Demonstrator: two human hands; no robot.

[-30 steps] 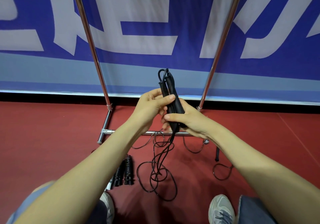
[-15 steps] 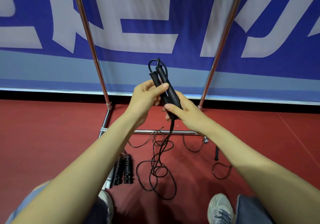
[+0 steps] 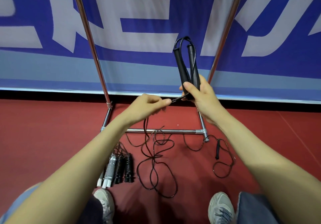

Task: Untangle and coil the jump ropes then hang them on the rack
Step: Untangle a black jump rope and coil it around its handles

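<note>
Handles point(image 3: 186, 67) now sit in your right hand point(image 3: 203, 98) alone, fingers point(image 3: 188, 86) clamped round both, while your left hand point(image 3: 147, 106) has slid off leftward pinching the cord point(image 3: 177, 99), whose slack lies tangled on the floor point(image 3: 52, 137) near the rack point(image 3: 163, 131), so coiling can likely begin.

I find nothing I can read: the blue banner point(image 3: 187, 15) bears big white characters, but they are cropped beyond making out.
</note>
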